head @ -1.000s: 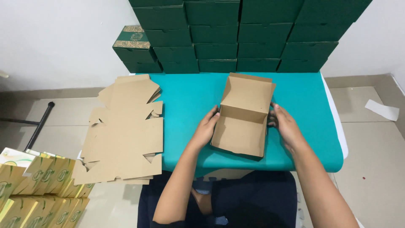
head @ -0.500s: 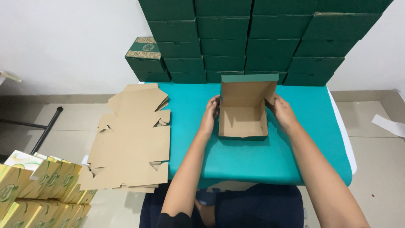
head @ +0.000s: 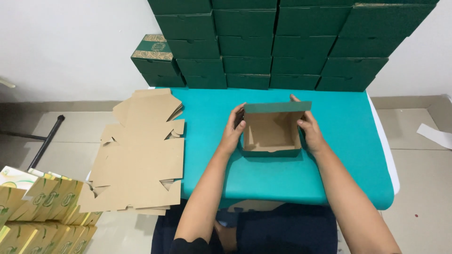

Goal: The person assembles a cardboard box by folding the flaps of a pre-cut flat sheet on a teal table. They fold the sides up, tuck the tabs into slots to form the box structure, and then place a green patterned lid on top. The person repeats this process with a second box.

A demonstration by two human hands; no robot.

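— How many boxes are you working on?

— One; a single open cardboard box [head: 272, 129], green outside and brown inside, sits upright on the teal table [head: 348, 155] between my two hands; nothing lies in it.

— And your grip?

— My left hand [head: 233, 129] curls around its left wall, fingers hooked over the rim; my right hand [head: 308, 129] presses the right wall, fingers reaching up to the back flap.

— What else?

— A pile of flat brown box blanks [head: 139, 155] at my left, too overlapped to count; a wall of finished green boxes [head: 282, 42] stacked behind, well over a dozen; yellow-green folded cartons [head: 37, 211] on the floor.
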